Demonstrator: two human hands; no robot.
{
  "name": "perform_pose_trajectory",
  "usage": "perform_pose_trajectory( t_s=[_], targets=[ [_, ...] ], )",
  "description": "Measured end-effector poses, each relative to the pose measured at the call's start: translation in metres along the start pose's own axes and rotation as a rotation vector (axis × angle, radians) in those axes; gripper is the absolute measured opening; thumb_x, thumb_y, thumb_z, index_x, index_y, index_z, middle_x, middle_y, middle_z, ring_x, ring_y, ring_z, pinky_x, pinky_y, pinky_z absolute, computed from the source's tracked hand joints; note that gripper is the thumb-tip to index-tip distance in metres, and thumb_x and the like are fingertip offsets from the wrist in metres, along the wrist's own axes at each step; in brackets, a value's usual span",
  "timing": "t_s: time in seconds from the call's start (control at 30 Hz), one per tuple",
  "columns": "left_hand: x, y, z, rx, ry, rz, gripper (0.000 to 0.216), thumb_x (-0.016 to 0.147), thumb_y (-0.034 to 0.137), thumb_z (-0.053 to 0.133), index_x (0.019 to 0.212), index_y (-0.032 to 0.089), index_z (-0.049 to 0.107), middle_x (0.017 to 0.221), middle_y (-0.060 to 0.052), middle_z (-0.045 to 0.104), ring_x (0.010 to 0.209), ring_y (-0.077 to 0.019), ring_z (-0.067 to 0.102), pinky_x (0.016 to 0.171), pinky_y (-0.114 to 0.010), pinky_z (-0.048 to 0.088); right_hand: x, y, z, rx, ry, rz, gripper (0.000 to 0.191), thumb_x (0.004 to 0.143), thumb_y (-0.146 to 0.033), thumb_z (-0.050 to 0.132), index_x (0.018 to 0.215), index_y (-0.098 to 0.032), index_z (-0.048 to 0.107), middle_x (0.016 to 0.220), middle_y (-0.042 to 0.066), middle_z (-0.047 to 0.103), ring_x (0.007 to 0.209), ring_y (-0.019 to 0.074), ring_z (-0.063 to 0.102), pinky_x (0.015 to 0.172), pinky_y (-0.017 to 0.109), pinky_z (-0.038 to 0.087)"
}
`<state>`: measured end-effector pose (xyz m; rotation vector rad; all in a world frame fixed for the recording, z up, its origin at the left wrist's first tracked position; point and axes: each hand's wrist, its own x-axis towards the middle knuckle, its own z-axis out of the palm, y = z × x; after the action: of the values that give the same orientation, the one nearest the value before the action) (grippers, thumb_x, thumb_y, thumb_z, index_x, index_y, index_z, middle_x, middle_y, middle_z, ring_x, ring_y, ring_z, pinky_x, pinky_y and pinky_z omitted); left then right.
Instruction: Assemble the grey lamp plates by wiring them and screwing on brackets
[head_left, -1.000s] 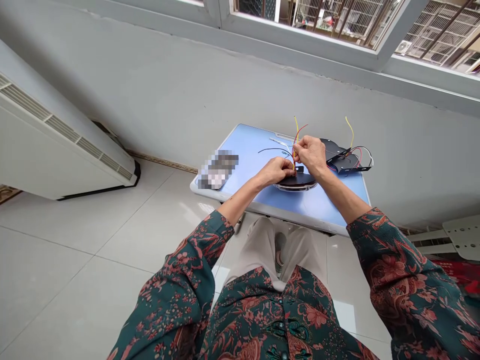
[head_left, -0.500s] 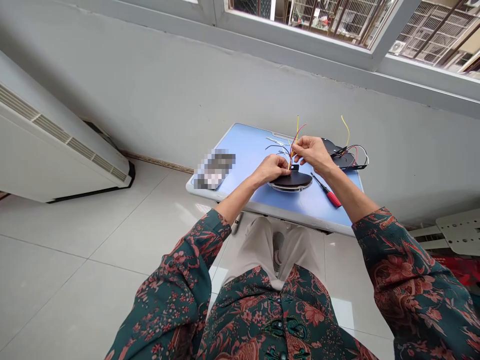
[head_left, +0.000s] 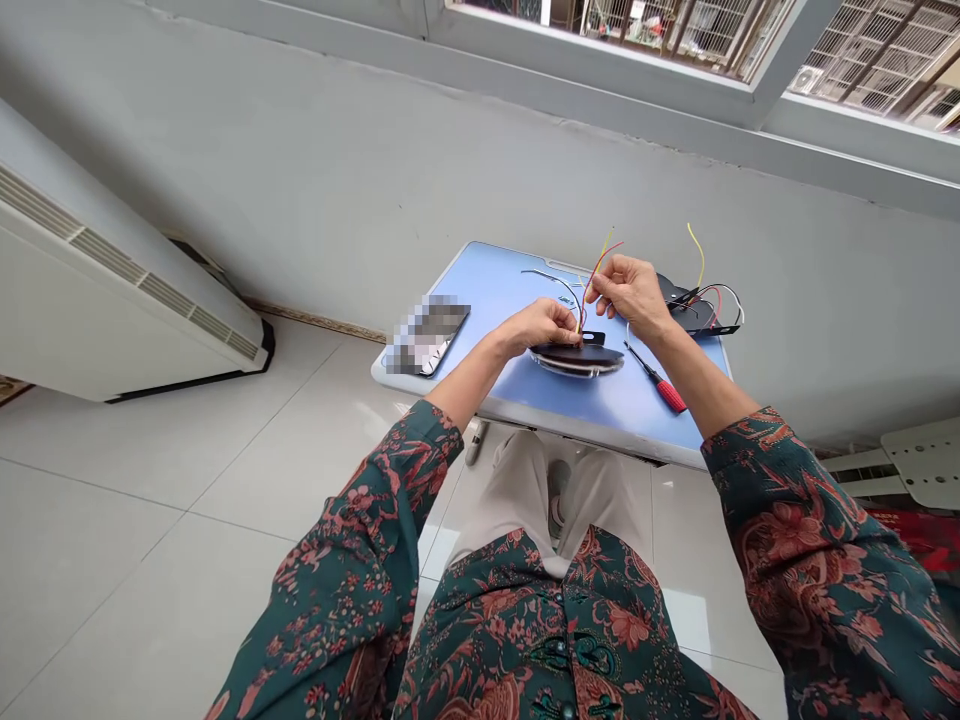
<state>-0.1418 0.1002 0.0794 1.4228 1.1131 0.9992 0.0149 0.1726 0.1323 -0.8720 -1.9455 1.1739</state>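
Note:
A flat round black disc (head_left: 579,357) with a pale rim lies on a small blue table (head_left: 510,290). Thin red and yellow wires (head_left: 600,262) rise from the disc's far edge. My left hand (head_left: 538,326) is closed, resting on the disc's left edge and pinching the wires at their base. My right hand (head_left: 631,292) is closed in a pinch on the same wires a little higher up. A black wire and a white wire (head_left: 551,279) curve off to the left behind my left hand.
A red-handled screwdriver (head_left: 658,380) lies on the table under my right forearm. A second black part with coloured wires (head_left: 697,305) sits at the far right. A phone (head_left: 426,335) lies at the table's left edge. A white heater (head_left: 112,290) stands on the floor left.
My right forearm has lifted off the screwdriver, which now shows. Both hands stayed on the wires and the wire ends tilted a little to the right.

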Motion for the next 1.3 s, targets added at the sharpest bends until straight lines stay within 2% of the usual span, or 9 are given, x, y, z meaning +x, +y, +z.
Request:
perform_pose_trajectory(
  t_s=[0.07, 0.17, 0.3, 0.47, 0.6, 0.73, 0.87, 1.1, 1.3],
  targets=[
    [0.0, 0.0, 0.003, 0.019, -0.005, 0.006, 0.013, 0.065, 0.017, 0.074, 0.059, 0.014, 0.062, 0.068, -0.003, 0.069, 0.066, -0.0126, 0.058, 0.067, -0.026, 0.042, 0.002, -0.001, -0.002, -0.035, 0.018, -0.015, 0.025, 0.085, -0.025, 0.072, 0.069, -0.018, 0.055, 0.065, 0.002, 0.07, 0.042, 0.0065, 0.058, 0.034, 0.015, 0.04],
    [0.0, -0.002, 0.008, 0.025, 0.051, 0.007, 0.012, 0.063, 0.017, 0.073, 0.059, 0.014, 0.062, 0.063, -0.001, 0.066, 0.064, -0.0124, 0.057, 0.067, -0.026, 0.041, 0.0, 0.002, -0.002, -0.099, 0.058, 0.046, 0.022, 0.087, -0.026, 0.068, 0.07, -0.017, 0.059, 0.068, 0.004, 0.072, 0.041, 0.0065, 0.057, 0.033, 0.015, 0.04],
    [0.0, -0.003, 0.009, 0.018, 0.063, 0.008, 0.011, 0.063, 0.019, 0.072, 0.06, 0.014, 0.063, 0.061, 0.001, 0.063, 0.061, -0.0109, 0.053, 0.065, -0.026, 0.039, -0.009, 0.011, -0.003, -0.073, 0.04, 0.139, 0.017, 0.081, -0.026, 0.074, 0.071, -0.015, 0.065, 0.069, 0.004, 0.073, 0.044, 0.0071, 0.058, 0.033, 0.015, 0.041],
    [0.001, -0.005, 0.006, 0.02, 0.056, 0.017, 0.012, 0.063, 0.02, 0.071, 0.059, 0.014, 0.062, 0.065, -0.001, 0.066, 0.065, -0.0112, 0.054, 0.066, -0.026, 0.037, -0.013, 0.015, -0.003, 0.073, -0.064, 0.081, 0.021, 0.068, -0.03, 0.082, 0.072, -0.015, 0.069, 0.07, 0.002, 0.07, 0.051, 0.008, 0.058, 0.034, 0.016, 0.041],
    [0.001, -0.007, 0.005, 0.036, 0.032, 0.036, 0.015, 0.065, 0.023, 0.071, 0.058, 0.015, 0.061, 0.064, 0.0, 0.065, 0.066, -0.0119, 0.054, 0.065, -0.026, 0.037, -0.014, 0.015, -0.001, 0.073, -0.072, 0.032, 0.02, 0.068, -0.032, 0.078, 0.072, -0.017, 0.067, 0.069, 0.001, 0.068, 0.053, 0.0093, 0.059, 0.036, 0.017, 0.043],
    [0.001, -0.008, 0.004, 0.068, 0.012, 0.061, 0.018, 0.067, 0.026, 0.073, 0.06, 0.015, 0.061, 0.063, 0.001, 0.062, 0.063, -0.0112, 0.051, 0.063, -0.026, 0.036, -0.016, 0.018, 0.006, -0.07, 0.029, -0.026, 0.011, 0.076, -0.028, 0.068, 0.069, -0.019, 0.065, 0.062, -0.001, 0.065, 0.047, 0.0095, 0.055, 0.038, 0.02, 0.042],
    [0.002, -0.008, 0.002, 0.086, -0.012, 0.085, 0.017, 0.07, 0.028, 0.074, 0.066, 0.013, 0.066, 0.068, 0.0, 0.064, 0.067, -0.0121, 0.052, 0.068, -0.027, 0.039, -0.016, 0.017, 0.015, -0.243, 0.115, -0.081, 0.012, 0.081, -0.021, 0.061, 0.069, -0.022, 0.062, 0.054, -0.004, 0.062, 0.045, 0.0097, 0.054, 0.046, 0.022, 0.044],
    [0.005, -0.009, 0.003, 0.134, -0.033, 0.122, 0.013, 0.076, 0.022, 0.068, 0.078, 0.011, 0.073, 0.07, 0.0, 0.063, 0.068, -0.0124, 0.052, 0.07, -0.026, 0.04, -0.009, 0.017, 0.024, -0.227, 0.197, -0.071, 0.013, 0.08, -0.017, 0.058, 0.069, -0.023, 0.06, 0.054, -0.004, 0.061, 0.049, 0.0124, 0.058, 0.053, 0.025, 0.05],
    [0.007, -0.011, 0.005, 0.137, -0.026, 0.145, 0.011, 0.078, 0.02, 0.065, 0.074, 0.011, 0.07, 0.07, 0.0, 0.061, 0.068, -0.0117, 0.049, 0.07, -0.027, 0.039, -0.003, 0.021, 0.025, -0.103, 0.25, 0.007, 0.016, 0.078, -0.012, 0.057, 0.065, -0.021, 0.058, 0.052, -0.004, 0.06, 0.043, 0.0114, 0.055, 0.047, 0.025, 0.051]
  ],
)
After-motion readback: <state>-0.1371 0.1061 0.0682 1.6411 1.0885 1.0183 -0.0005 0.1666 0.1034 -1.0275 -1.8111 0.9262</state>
